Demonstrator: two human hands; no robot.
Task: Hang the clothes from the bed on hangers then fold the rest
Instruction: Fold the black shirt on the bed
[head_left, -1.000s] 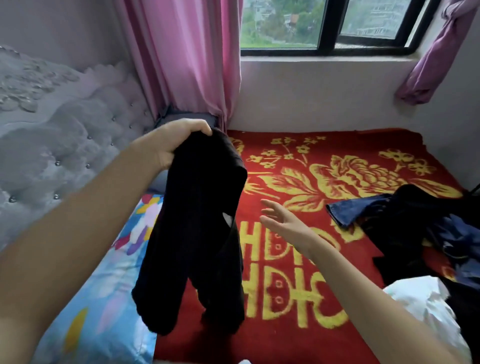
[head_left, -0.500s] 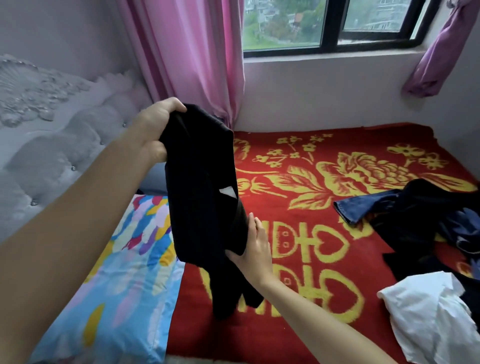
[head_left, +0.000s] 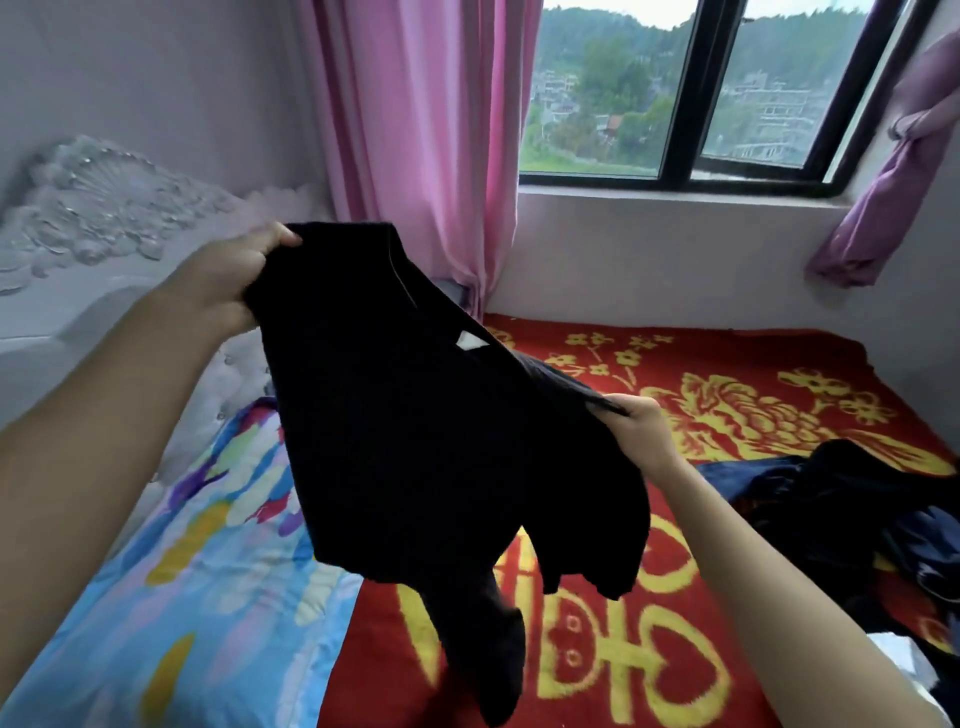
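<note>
Red blanket (head_left: 727, 358) covers the bed. Black garment (head_left: 415, 441) hangs spread above the bed's left half. Dark clothes pile (head_left: 841, 499) lies at the right edge. Left grip (head_left: 223, 280) is clenched on the garment's top corner — right grip (head_left: 644, 436) pinches the opposite edge.

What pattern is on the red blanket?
The blanket has yellow flowers and large yellow characters on red, clearest in the head view.
</note>
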